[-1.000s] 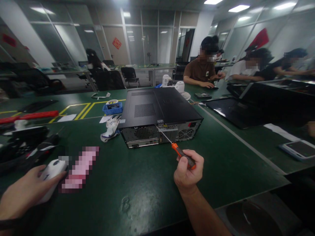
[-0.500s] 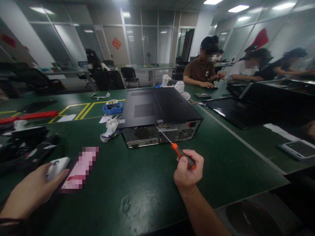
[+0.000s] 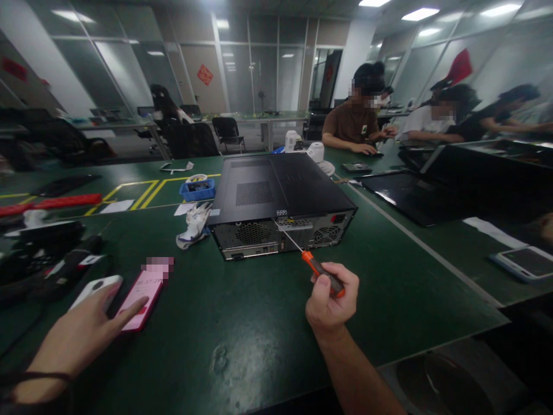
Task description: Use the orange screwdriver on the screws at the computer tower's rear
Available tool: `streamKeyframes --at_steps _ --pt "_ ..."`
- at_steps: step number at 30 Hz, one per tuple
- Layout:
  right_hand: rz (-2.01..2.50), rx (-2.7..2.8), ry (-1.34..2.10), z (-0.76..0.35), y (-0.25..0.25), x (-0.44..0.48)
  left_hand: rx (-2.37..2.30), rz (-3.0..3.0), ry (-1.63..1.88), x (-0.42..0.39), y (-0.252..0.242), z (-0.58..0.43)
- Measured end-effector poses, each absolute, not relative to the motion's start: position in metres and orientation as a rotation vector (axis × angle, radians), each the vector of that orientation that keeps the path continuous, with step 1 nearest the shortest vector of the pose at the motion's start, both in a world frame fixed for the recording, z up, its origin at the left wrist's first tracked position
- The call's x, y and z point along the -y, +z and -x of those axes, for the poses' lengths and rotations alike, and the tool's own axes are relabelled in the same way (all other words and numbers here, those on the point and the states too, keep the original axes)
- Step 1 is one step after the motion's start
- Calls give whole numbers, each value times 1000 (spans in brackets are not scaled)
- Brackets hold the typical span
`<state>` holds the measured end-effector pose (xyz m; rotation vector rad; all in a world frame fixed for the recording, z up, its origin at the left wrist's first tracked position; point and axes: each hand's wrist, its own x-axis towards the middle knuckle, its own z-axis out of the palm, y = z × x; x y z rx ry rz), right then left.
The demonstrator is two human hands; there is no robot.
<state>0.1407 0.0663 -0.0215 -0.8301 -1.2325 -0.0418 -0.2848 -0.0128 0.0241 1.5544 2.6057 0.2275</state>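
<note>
A black desktop computer case (image 3: 280, 190) lies flat on the green table (image 3: 242, 328), its rear panel facing me. My right hand (image 3: 330, 300) is closed round the orange and black handle of a screwdriver (image 3: 317, 271); the thin shaft points up-left and its tip meets the top edge of the rear panel. My left hand (image 3: 84, 334) lies at the lower left with fingers stretched out, fingertips on a pink phone (image 3: 140, 297). A white device (image 3: 95, 288) sits just beside that hand.
A crumpled white glove (image 3: 194, 225) and a small blue bin (image 3: 197, 189) lie left of the case. Dark gear is piled at far left. A black panel (image 3: 406, 199) and a tablet (image 3: 522, 262) lie on the right. Other people sit at the far side.
My left hand has let go of the white device, which now rests on the table, and has reached right onto the pink phone. The right hand and screwdriver have stayed in place.
</note>
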Motion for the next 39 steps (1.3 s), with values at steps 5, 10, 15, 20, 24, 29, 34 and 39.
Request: streamKeyframes --at_steps 5,10,15,20,24,29,34,39 --pt "842 1229 -37 -141 -22 -66 -2550 -1535 60 7 26 270" --pt "843 1228 -36 -142 -23 -65 -2576 -1503 -66 -2 18 263" --pt "850 1222 -39 -142 -23 -65 -2567 -1474 -75 -10 18 261" --pt "845 1224 -30 -142 -23 -65 -2591 -1402 -33 -13 17 261" --pt "827 1224 -26 -141 -22 -65 -2618 -1393 18 -12 16 259" --pt "812 1226 -19 -141 -22 -65 -2642 -1411 61 -13 21 247" --pt "807 1229 -23 -141 -22 -65 -2575 -1471 109 -18 25 236" --pt "816 1230 -31 -141 -20 -64 -2567 -1466 106 -24 21 233"
